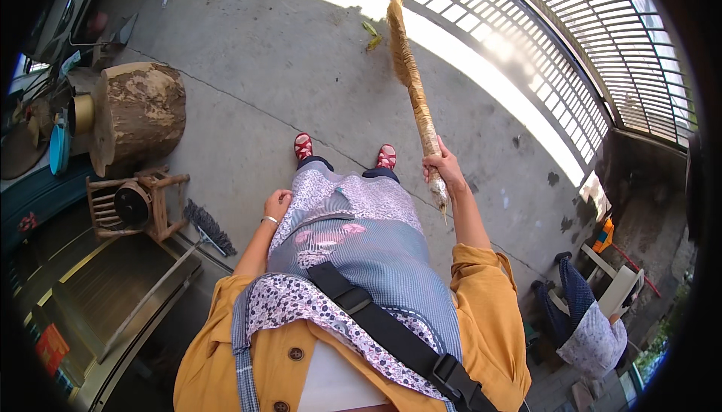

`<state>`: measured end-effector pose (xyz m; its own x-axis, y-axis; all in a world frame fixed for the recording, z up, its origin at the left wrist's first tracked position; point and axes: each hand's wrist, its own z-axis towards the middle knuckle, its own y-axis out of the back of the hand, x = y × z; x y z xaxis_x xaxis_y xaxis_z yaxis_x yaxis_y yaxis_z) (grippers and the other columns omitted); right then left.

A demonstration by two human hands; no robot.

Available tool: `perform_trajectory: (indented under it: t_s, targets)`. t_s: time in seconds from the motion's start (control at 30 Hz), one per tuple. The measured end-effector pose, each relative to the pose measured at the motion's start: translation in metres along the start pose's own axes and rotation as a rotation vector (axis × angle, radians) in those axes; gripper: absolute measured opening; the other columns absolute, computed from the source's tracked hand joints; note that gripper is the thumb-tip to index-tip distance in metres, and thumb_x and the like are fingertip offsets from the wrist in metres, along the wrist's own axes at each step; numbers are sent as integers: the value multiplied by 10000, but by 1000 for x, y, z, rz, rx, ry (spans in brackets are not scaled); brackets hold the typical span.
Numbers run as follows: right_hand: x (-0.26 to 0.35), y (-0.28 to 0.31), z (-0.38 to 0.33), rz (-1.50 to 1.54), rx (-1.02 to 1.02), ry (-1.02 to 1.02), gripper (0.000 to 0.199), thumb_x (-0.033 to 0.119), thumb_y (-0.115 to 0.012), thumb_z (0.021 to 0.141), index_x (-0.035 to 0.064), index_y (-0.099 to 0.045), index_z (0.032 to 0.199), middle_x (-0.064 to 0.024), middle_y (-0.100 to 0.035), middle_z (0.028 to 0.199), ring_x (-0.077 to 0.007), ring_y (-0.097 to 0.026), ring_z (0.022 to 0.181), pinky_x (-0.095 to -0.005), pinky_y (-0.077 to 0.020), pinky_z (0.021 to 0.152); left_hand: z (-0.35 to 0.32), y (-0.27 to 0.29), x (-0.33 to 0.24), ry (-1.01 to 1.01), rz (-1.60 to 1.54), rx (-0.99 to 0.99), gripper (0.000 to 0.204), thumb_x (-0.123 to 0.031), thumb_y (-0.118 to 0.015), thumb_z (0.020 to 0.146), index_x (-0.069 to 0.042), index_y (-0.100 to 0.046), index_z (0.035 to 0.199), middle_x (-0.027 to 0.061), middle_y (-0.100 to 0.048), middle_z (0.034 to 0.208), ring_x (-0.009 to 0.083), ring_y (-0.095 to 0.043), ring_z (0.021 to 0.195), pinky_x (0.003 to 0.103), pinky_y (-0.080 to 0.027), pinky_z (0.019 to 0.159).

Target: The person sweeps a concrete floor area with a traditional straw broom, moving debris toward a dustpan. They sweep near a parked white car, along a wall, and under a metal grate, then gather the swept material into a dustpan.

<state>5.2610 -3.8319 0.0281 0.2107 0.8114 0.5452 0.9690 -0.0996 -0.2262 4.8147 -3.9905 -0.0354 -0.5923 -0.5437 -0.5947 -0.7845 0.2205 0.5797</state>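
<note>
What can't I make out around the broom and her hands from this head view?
- Right hand grips the straw broom; its palm side and the handle section inside the fist are hidden by the fingers.
- Left hand rests at the apron; fingertips curl out of sight against the cloth.
- Small leaves near the bristles: too small to identify.
- Wooden stump: its base is hidden behind the small wooden stool.

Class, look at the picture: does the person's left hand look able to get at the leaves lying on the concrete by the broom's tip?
Probably not as things stand. The left hand rests against the apron at the hip, while the leaves lie well beyond the feet. Only the broom, gripped by the right hand, extends that far.
</note>
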Motion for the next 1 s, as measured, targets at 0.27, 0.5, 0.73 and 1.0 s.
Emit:
perform_trajectory:
  t_s: [0.27,0.5,0.73,1.0]
  targets:
    - [-75,-115,33,122,-216,-60,890,-57,-541,675,107,3,1361,-79,-490,620,-186,-493,429,-336,-439,367,57,75,52,36,-76,29,173,-166,-546,773,-41,-616,871,70,-622,721,145,-592,646,267,-478,602]
    - [-47,-244,68,268,-104,4,735,-52,-523,689,75,-168,1319,-84,-480,592,-177,-493,427,-326,-449,353,103,187,70,102,-21,116,168,-153,-515,805,-41,-594,903,42,-594,706,108,-564,532,250,-471,500]
    - [-76,-264,-4,385,-48,83,903,-60,-522,706,125,61,1369,-96,-493,631,-170,-497,451,-306,-454,368,135,227,104,72,-50,134,172,-149,-508,792,-26,-583,886,54,-588,671,128,-556,520,272,-464,510]
    - [-151,-256,-80,638,-375,58,183,20,-541,748,55,-399,858,-68,-477,615,-153,-486,452,-301,-459,372,83,222,148,90,25,277,173,-162,-524,789,-31,-595,878,70,-601,698,140,-577,569,274,-472,540]
